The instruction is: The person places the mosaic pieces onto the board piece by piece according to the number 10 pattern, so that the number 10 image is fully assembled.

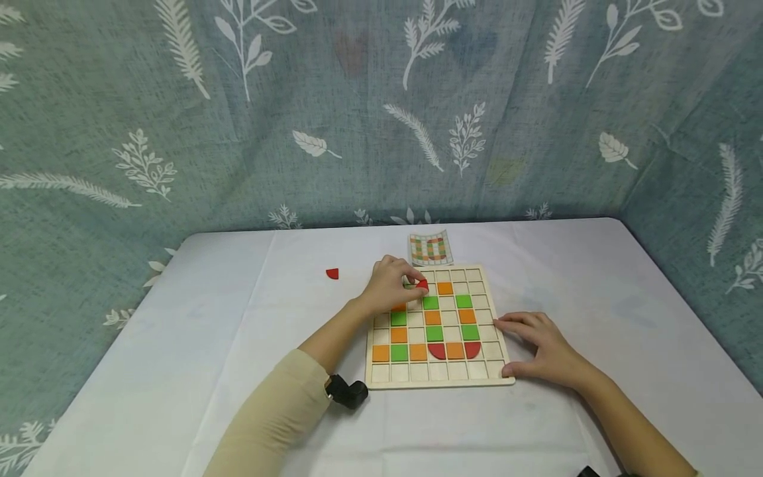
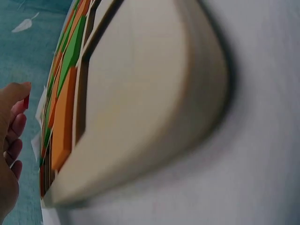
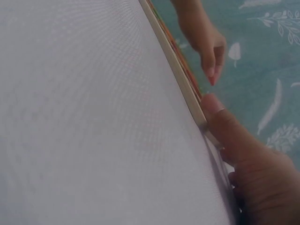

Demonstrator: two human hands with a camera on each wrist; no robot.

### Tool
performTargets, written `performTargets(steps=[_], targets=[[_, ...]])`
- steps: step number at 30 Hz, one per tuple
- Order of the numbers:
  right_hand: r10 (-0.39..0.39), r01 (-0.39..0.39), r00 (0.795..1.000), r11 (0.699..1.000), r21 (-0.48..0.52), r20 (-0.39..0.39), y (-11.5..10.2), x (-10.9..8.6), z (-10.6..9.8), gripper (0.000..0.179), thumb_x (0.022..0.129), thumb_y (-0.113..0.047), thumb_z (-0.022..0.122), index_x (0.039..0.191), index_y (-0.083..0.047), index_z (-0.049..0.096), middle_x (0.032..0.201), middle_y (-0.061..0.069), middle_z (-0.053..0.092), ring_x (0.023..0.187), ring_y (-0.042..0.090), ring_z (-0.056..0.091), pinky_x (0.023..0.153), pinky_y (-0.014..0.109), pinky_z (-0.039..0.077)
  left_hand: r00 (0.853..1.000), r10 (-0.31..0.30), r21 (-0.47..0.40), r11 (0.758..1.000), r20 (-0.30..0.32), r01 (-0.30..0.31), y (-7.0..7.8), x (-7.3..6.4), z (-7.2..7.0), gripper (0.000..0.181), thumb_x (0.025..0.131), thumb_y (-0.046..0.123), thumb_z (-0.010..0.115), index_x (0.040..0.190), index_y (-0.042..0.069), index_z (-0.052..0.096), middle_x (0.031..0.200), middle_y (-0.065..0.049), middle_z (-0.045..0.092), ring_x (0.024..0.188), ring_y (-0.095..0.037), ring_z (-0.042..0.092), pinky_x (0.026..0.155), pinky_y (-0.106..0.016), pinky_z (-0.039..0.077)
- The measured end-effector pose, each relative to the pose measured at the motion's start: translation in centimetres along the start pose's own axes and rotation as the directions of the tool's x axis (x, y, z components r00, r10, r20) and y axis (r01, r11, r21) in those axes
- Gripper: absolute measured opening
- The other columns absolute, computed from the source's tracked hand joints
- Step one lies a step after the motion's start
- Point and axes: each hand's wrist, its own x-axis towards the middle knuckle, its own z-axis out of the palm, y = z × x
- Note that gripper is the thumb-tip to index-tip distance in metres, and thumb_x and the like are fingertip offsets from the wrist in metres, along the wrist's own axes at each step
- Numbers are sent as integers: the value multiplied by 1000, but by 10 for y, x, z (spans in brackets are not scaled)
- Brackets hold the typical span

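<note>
My left hand (image 1: 390,286) is over the far left part of a wooden grid board (image 1: 380,374), pinching a red quarter-circle tile (image 1: 422,285) between thumb and fingers. In the left wrist view, a sliver of that red tile (image 2: 26,101) shows at the fingertips. Orange square tiles (image 1: 381,354), green square tiles (image 1: 399,352) and red quarter-circle tiles (image 1: 437,351) fill some of the board's cells. My right hand (image 1: 545,348) rests at the board's right edge, its thumb on the near right corner and its fingertips farther up the side.
Another red quarter-circle tile (image 1: 332,273) lies on the white tablecloth (image 1: 268,298), left of the board. Behind the board is a small pattern card (image 1: 430,248) with a coloured grid. A leaf-print curtain (image 1: 357,119) hangs beyond the table.
</note>
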Motion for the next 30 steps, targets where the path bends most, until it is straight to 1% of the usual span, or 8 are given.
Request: performTargets(steps=[5,10,14,20,23,26,30], targets=[[2,-2,1000,1000,4,-3,-1,1,0,77,61,-41,86,128,-12,60,128,8,53,115,25,37,89,48,30,998,-38,5,999,41,38,5,5,7,26,82,36,72,99,17,74,91,4,67,98,-21,45,88,-40,32],[21,-21,1000,1000,5,6,-1,1,1,78,62,-43,85,128,-12,60,128,8,53,115,25,37,89,49,30,995,-60,15,998,74,59,8,10,12,21,83,34,71,97,20,75,86,7,65,90,-17,45,82,-37,32],[22,-23,1000,1000,6,5,-2,0,1,78,62,-43,85,128,-13,60,128,8,53,114,24,37,89,49,31,992,-90,0,996,85,91,10,12,15,21,83,32,70,98,19,75,87,7,65,90,-16,45,81,-36,31],[21,-21,1000,1000,6,6,-1,1,2,78,62,-43,85,129,-13,59,128,7,53,114,24,37,89,49,31,985,-150,-22,988,87,152,10,13,16,21,83,32,70,99,20,74,89,8,65,90,-17,44,79,-36,28],[19,-19,1000,1000,9,4,0,0,3,78,61,-43,85,129,-13,59,128,7,53,114,24,37,89,49,31,983,-162,-31,986,90,165,10,12,17,21,83,34,69,99,21,74,92,9,65,91,-16,43,79,-36,27],[24,-24,1000,1000,10,2,1,0,3,79,61,-43,85,129,-13,59,128,7,53,115,25,37,89,49,31,985,-157,-23,987,69,159,9,11,18,20,82,36,69,96,22,74,93,9,65,90,-16,44,80,-36,27],[24,-24,1000,1000,7,1,1,0,4,79,61,-44,85,129,-13,59,127,7,53,115,25,37,89,49,31,986,-168,-1,986,22,168,8,10,20,18,82,39,70,89,23,73,86,10,64,85,-15,44,81,-38,27]])
